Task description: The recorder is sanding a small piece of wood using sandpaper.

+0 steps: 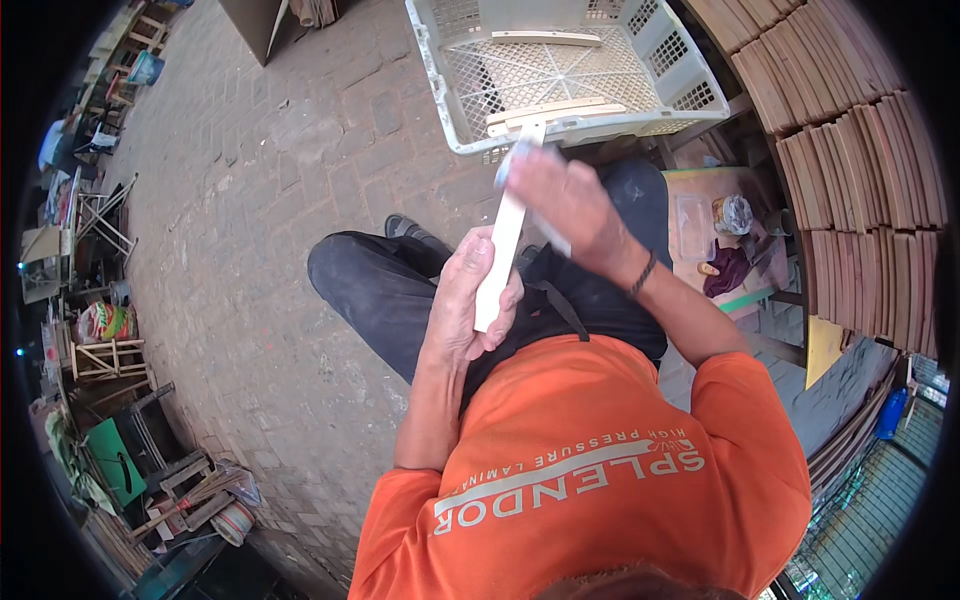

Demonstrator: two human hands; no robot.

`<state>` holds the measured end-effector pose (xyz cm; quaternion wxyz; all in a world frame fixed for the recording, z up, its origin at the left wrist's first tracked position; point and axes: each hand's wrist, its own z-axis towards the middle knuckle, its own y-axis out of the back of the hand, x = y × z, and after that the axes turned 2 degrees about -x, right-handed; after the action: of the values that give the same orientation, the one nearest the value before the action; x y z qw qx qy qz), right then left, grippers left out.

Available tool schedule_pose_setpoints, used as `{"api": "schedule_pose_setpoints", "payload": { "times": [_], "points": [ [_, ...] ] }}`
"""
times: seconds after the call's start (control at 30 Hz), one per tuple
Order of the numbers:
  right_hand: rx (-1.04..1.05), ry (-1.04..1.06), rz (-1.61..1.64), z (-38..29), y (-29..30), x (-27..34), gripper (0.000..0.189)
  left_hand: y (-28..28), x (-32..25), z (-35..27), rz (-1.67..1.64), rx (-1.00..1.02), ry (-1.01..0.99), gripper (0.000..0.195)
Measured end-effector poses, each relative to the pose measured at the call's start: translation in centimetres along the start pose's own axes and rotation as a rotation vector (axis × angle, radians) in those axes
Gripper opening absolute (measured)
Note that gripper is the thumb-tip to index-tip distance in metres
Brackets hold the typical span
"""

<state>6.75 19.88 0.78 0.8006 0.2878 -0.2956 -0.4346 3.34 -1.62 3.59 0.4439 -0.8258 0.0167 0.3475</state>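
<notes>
A pale wooden strip (pixel 504 247) slants up from my lap, its far end by the near rim of a white plastic crate (pixel 457 142). My left hand (pixel 474 292) is closed around the strip's lower part, thumb on its edge. My right hand (pixel 570 206), blurred, lies over the upper part with a pale, flat piece under its fingers; its kind cannot be told, though it may be an abrasive sheet. Inside the crate, a wooden strip (pixel 547 37) rests at the far side and several more wooden strips (pixel 551 111) lie near the close wall.
At right, a low table (pixel 682 285) bears a clear plastic tray (pixel 695 227), a jar (pixel 732 214) and a dark red cloth (pixel 727 271). Stacked wooden boards (pixel 862 165) rise beyond it. A cardboard panel (pixel 255 26) stands at the top; stools and containers line the left side.
</notes>
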Motion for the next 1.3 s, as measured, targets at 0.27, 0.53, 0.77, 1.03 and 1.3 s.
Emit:
{"api": "schedule_pose_setpoints", "payload": {
  "times": [0.27,0.53,0.77,1.03,1.3],
  "points": [
    [0.111,0.142,0.089,-0.3,0.7,4.4,0.038,0.3,0.5,-0.5,0.000,-0.071,0.029,0.038],
    [0.020,-0.024,0.055,0.9,0.0,2.1,0.044,0.9,0.3,-1.3,-0.078,-0.014,0.116,0.036],
    [-0.049,-0.007,-0.146,1.0,0.3,-4.7,0.054,-0.7,0.6,-0.1,-0.056,-0.011,0.079,0.035],
    [-0.153,-0.267,-0.082,2.0,2.3,-0.6,0.060,1.1,0.6,-1.2,-0.078,0.014,0.106,0.042],
    [0.044,0.143,-0.014,1.1,-1.1,0.5,0.045,0.5,1.3,-0.6,-0.081,0.041,0.101,0.035]
  ]
}}
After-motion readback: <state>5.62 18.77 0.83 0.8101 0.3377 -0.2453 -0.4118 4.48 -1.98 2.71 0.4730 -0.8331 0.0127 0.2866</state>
